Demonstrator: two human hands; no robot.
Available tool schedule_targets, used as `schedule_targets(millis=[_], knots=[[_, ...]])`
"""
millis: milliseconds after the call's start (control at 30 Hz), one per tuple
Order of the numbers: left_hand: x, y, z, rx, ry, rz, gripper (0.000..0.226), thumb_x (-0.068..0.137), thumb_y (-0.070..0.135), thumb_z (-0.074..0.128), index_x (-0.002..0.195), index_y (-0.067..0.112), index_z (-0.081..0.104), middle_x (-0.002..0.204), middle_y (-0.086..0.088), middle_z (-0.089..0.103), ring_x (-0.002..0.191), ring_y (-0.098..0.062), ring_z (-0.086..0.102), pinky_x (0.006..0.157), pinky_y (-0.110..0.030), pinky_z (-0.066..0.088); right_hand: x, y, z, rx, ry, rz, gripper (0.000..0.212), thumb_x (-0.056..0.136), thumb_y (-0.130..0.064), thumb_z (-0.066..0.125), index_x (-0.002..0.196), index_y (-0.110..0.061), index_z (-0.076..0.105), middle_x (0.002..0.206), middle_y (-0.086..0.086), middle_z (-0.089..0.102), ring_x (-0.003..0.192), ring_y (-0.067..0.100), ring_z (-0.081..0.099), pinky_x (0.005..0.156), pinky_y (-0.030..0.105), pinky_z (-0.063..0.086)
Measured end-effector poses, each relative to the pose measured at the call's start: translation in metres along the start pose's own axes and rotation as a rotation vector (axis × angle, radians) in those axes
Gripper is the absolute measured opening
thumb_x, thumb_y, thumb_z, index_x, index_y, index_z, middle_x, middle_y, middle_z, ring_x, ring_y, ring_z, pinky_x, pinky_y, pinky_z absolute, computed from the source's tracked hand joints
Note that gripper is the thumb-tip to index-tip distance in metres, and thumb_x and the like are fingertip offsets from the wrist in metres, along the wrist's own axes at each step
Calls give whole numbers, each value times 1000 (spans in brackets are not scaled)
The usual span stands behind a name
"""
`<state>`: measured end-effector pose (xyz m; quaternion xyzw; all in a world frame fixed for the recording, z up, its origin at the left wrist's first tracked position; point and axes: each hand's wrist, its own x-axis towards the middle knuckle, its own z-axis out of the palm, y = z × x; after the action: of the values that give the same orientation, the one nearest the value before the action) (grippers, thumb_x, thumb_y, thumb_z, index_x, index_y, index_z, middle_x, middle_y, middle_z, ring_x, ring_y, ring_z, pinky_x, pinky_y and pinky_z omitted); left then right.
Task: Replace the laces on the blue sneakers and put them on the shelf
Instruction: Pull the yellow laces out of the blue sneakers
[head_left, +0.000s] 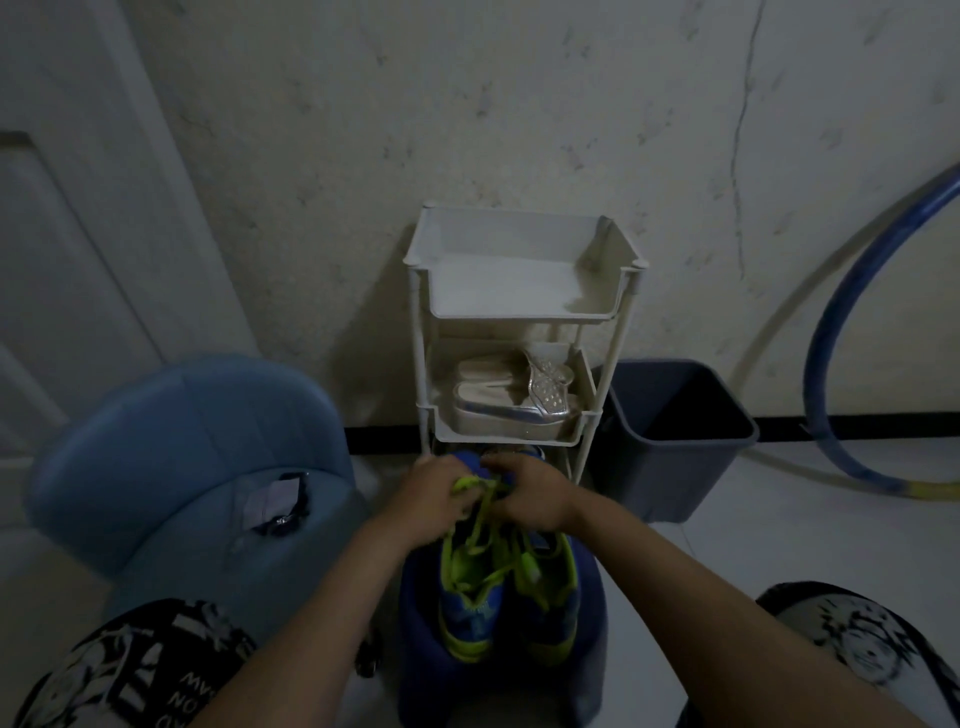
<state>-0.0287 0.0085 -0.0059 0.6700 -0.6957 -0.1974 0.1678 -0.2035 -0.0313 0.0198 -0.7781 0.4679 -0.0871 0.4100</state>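
Two blue sneakers (470, 608) with neon green trim sit side by side on a blue stool (415, 670) between my knees. Neon green laces (480, 525) run up from them to my hands. My left hand (434, 493) pinches a bunch of lace at the far end of the sneakers. My right hand (530, 493) grips the lace beside it, fingers curled. The white three-tier shelf (519, 312) stands right behind my hands against the wall. Its top tier holds nothing I can see.
A silver-white pair of shoes (511, 402) fills the shelf's middle tier. A dark bin (675, 436) stands to the right, with a blue hoop (831, 332) leaning on the wall. A blue chair (182, 457) with a small dark item on its seat stands at the left.
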Motion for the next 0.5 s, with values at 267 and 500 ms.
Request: schedule_targets(millis=[267, 500], knots=[[-2, 46, -72, -1544, 153, -138, 34, 104, 23, 36, 103, 7, 66, 105, -11, 72, 102, -27, 68, 97, -47, 47, -12, -10, -5, 312, -46, -33, 8, 90, -22, 70, 85, -18, 75, 78, -4, 73, 72, 5, 66, 73, 21, 51], [-5, 57, -107, -1551, 359, -184, 34, 99, 10, 34, 66, 13, 44, 57, -4, 39, 37, -12, 33, 56, -35, 54, -21, -7, -29, 163, 143, 169, 23, 97, -11, 44, 90, -8, 65, 80, 8, 61, 68, 16, 56, 64, 27, 46]])
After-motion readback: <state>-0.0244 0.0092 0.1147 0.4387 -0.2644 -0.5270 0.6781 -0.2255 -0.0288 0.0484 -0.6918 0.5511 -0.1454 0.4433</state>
